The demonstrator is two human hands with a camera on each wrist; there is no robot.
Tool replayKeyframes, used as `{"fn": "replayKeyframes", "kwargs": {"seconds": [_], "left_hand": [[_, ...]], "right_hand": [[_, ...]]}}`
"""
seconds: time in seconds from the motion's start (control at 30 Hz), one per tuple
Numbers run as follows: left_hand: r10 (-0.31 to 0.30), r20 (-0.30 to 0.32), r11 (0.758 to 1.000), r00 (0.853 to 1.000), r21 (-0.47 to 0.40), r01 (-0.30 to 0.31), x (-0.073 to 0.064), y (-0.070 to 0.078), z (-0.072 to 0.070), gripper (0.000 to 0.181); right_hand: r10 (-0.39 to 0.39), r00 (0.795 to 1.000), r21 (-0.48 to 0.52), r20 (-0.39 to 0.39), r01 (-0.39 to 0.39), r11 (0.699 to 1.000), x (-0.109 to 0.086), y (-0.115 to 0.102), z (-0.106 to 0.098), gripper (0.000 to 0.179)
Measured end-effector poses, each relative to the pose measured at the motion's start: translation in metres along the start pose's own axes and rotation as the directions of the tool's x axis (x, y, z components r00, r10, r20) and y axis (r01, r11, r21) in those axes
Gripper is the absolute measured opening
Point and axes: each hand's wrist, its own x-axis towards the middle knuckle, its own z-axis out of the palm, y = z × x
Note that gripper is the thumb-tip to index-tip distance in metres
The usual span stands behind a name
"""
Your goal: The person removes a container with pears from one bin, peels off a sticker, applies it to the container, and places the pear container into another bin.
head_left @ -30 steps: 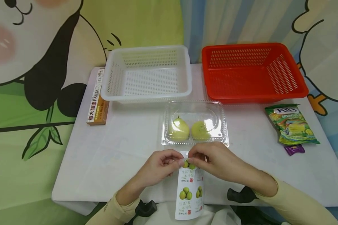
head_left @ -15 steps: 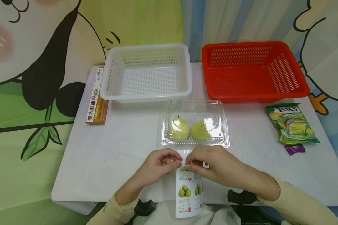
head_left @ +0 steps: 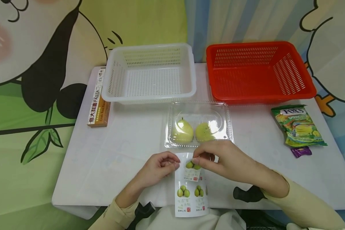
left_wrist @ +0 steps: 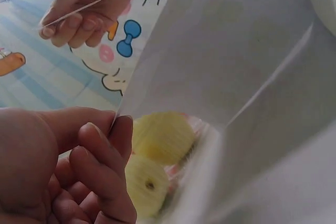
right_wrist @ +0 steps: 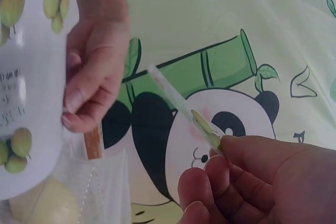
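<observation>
My left hand [head_left: 159, 169] pinches the left edge of a white sticker sheet [head_left: 187, 203] printed with green pears and writing. The sheet hangs over the table's front edge. In my right hand [head_left: 222, 159], thumb and fingertips pinch a single pear sticker [head_left: 192, 174], which overlaps the sheet in the head view. From the right wrist view, that sticker [right_wrist: 184, 106] stands out from the fingertips, apart from the sheet [right_wrist: 37, 72]. Beyond both hands lies a lidded clear plastic clamshell [head_left: 201, 110] with two yellow-green pears [head_left: 183, 132] inside.
A white basket [head_left: 149, 99] and a red basket [head_left: 261, 100] stand along the back. To the left is a pasta box [head_left: 99, 108]. A green Fox's candy bag [head_left: 300, 126] and a small purple-wrapped sweet [head_left: 301, 152] lie on the right.
The right hand has peeled the pear sticker off the sheet and moved slightly up and right with it. The left hand and the sheet have shifted a little left.
</observation>
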Motion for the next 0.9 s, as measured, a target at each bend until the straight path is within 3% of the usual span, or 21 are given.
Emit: {"fn": "replayKeyframes", "kwargs": {"seconds": [0.33, 0.43, 0.53, 0.67, 0.77, 0.9], "left_hand": [[-0.083, -0.002, 0.995, 0.997, 0.057, 0.083, 0.006, -0.02, -0.01, 0.013], [-0.084, -0.03, 0.987, 0.996, 0.134, 0.087, 0.007, -0.026, -0.013, 0.012], [-0.033, -0.098, 0.939, 0.995, 0.338, 0.065, 0.007, -0.029, -0.015, 0.01], [0.104, -0.164, 0.801, 0.981, 0.598, 0.016, 0.006, -0.019, -0.016, 0.007], [0.211, -0.15, 0.78, 0.966, 0.621, -0.074, 0.007, 0.0, -0.015, 0.006], [0.318, -0.11, 0.802, 0.942, 0.561, -0.206, 0.015, 0.025, -0.009, 0.015]], "right_hand": [[0.069, 0.997, -0.028, -0.047, -0.07, 0.997, 0.008, 0.012, -0.018, 0.011], [0.098, 0.993, -0.043, -0.059, -0.101, 0.994, 0.011, 0.015, -0.023, 0.01], [0.13, 0.99, -0.05, -0.06, -0.133, 0.99, 0.014, 0.019, -0.028, 0.009], [0.161, 0.986, -0.054, -0.053, -0.164, 0.985, 0.019, 0.025, -0.034, 0.007], [0.173, 0.984, -0.059, -0.045, -0.176, 0.983, 0.022, 0.028, -0.037, 0.007], [0.174, 0.984, -0.072, -0.042, -0.176, 0.982, 0.026, 0.034, -0.04, 0.006]]}}
